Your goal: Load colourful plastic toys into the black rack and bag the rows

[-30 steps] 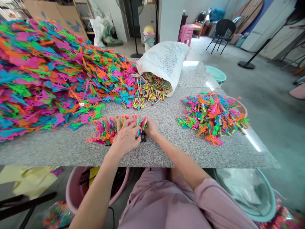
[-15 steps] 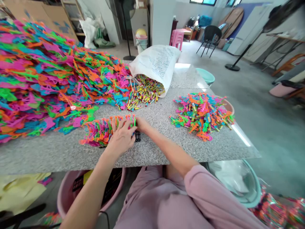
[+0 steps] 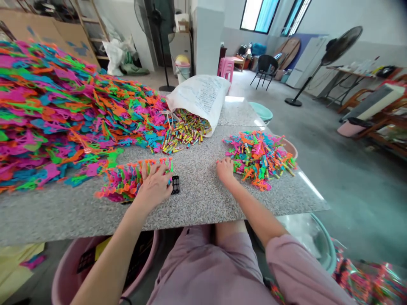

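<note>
Left hand (image 3: pixel 154 188): fingers spread and bent, touching the right end of the row listed next; whether they grip any piece cannot be told.

Row of thin plastic pieces in orange, pink, green and blue (image 3: pixel 122 182): packed side by side, under the left fingers and extending to their left.

Black plastic grid rack (image 3: pixel 176 185): end with square openings exposed just right of the left fingers; the remainder hidden by hand and row.

Right hand (image 3: pixel 225 171): fingers curled nearly closed, well apart from the left; any hold on a piece cannot be told.

Small loose pile of multicoloured plastic pieces with yellow tubes among them (image 3: pixel 254 154): immediately right of the right fingers, at its near left edge.

Speckled grey stone counter (image 3: pixel 197 203): beneath both sets of fingers.

White woven sack with printed lettering (image 3: pixel 200 95): beyond the fingers, mouth facing them, small yellow-and-red tubes (image 3: pixel 187 131) spilling out.

Large heap of multicoloured plastic pieces (image 3: pixel 63 118): left of and beyond the left fingers.
</note>
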### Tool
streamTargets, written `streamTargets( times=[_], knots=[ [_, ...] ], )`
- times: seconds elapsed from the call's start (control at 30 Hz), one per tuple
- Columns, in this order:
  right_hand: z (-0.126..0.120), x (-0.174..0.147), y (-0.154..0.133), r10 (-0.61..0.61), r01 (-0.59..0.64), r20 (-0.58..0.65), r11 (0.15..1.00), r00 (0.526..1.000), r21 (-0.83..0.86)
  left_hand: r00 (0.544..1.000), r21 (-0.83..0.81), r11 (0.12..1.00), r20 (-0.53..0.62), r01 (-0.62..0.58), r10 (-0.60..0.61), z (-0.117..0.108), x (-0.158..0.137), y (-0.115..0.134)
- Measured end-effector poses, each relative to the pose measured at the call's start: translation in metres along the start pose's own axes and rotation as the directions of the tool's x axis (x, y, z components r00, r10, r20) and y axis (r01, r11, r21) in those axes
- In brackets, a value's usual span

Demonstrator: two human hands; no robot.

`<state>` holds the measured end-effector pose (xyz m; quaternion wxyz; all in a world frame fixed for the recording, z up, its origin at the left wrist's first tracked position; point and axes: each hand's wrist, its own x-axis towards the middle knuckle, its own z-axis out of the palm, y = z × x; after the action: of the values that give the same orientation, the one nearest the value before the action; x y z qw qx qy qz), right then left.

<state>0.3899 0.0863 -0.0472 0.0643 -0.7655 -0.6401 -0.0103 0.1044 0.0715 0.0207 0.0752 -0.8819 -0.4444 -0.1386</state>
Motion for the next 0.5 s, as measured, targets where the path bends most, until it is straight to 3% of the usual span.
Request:
streamTargets(
  times=[0.1, 0.2, 0.3, 0.4, 0.5],
  knots=[
    [0.009, 0.006, -0.025, -0.139, 0.139, 0.012, 0.990, 0.990, 0.015, 1.000, 0.013, 1.000, -0.004, 0.001, -0.001, 0.000, -0.001, 0.001],
    [0.011, 0.013, -0.039, -0.127, 0.118, 0.056, 0.983, 0.990, 0.144, 1.000, -0.013, 1.000, 0.007, 0.007, -0.006, -0.002, -0.002, 0.002],
    [0.004, 0.018, -0.016, -0.148, 0.127, 0.110, 0.976, 0.983, 0.177, 1.000, -0.006, 1.000, 0.027, 0.005, -0.005, -0.002, -0.002, 0.003],
    [-0.002, 0.017, 0.016, -0.231, 0.226, 0.165, 0.973, 0.959, 0.048, 0.999, 0.017, 1.000, 0.031, -0.007, 0.006, -0.002, -0.002, 0.003],
    [-0.004, 0.011, 0.029, -0.287, 0.296, 0.210, 0.955, 0.935, -0.008, 1.000, 0.019, 1.000, 0.030, -0.003, 0.002, -0.002, -0.002, 0.003]
  ],
)
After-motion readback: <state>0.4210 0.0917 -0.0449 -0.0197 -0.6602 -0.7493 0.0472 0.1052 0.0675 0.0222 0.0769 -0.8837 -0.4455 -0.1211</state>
